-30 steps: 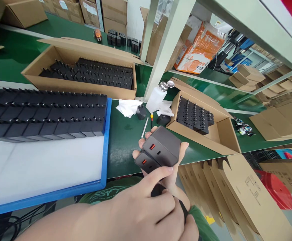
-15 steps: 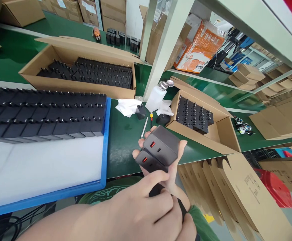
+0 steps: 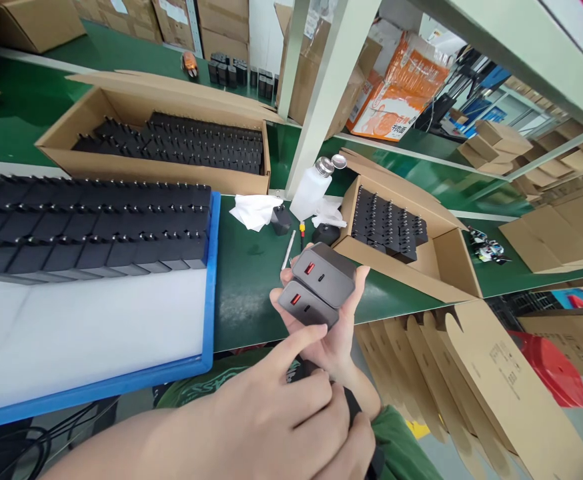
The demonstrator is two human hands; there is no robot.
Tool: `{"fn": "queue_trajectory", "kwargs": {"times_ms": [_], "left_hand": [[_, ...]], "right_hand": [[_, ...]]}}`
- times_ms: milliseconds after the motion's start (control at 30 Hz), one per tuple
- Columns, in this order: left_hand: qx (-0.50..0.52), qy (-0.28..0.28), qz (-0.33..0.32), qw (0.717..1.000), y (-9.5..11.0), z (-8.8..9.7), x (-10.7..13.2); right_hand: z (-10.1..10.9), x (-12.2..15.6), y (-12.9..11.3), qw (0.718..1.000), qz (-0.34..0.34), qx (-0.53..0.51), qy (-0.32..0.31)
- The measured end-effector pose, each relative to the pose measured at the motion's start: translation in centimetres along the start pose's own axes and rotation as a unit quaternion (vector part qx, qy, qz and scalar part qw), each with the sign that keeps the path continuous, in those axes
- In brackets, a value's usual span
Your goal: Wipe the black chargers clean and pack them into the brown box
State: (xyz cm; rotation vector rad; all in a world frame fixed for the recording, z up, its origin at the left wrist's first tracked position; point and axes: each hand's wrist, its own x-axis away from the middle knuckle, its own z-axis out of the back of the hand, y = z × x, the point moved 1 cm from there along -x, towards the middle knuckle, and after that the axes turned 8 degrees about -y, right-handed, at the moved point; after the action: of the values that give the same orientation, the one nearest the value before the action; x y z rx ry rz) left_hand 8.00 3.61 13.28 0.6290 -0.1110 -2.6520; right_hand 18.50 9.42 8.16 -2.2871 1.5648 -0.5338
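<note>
My right hand is closed around two dark grey chargers, stacked one on the other, their orange USB ports facing me. It holds them above the front edge of the green bench. My left hand sits just below them, its index finger stretched out and touching the lower charger. Its other fingers are curled around a black object that I cannot make out.
On the left, a blue tray holds rows of black chargers and a white sheet. Two open cardboard boxes hold more chargers. A white bottle, a cloth and a pale post stand behind. Flat cartons hang at the right.
The chargers have risen slightly and tilted towards me. My left index finger has stretched further towards the lower charger.
</note>
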Motion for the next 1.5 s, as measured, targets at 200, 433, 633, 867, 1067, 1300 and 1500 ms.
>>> {"fn": "queue_trajectory", "kwargs": {"times_ms": [200,433,633,867,1067,1300,1500], "left_hand": [[0.018,0.032,0.02,0.999,0.5,-0.4,0.4],[0.038,0.077,0.07,0.994,-0.8,-0.6,3.4],[0.07,0.075,0.069,0.992,-1.0,-0.9,4.7],[0.017,0.085,0.143,0.986,-1.1,0.3,9.8],[-0.025,0.144,0.179,0.973,-2.0,1.5,11.0],[-0.007,0.16,0.209,0.965,-2.3,0.1,11.6],[0.017,0.167,0.228,0.959,-2.5,-0.3,12.5]], "right_hand": [[0.1,-0.1,-0.2,0.999,-0.008,0.006,0.05],[1.5,-0.8,-0.4,0.994,0.063,0.05,0.07],[3.4,-1.5,-1.3,0.854,0.193,0.483,0.002],[8.4,-3.2,1.0,0.498,0.099,0.833,-0.22],[9.0,-3.0,1.1,0.468,0.077,0.852,-0.222],[5.8,-1.5,2.9,0.427,-0.004,0.904,-0.022],[4.3,-2.7,2.6,0.508,-0.072,0.858,-0.007]]}}
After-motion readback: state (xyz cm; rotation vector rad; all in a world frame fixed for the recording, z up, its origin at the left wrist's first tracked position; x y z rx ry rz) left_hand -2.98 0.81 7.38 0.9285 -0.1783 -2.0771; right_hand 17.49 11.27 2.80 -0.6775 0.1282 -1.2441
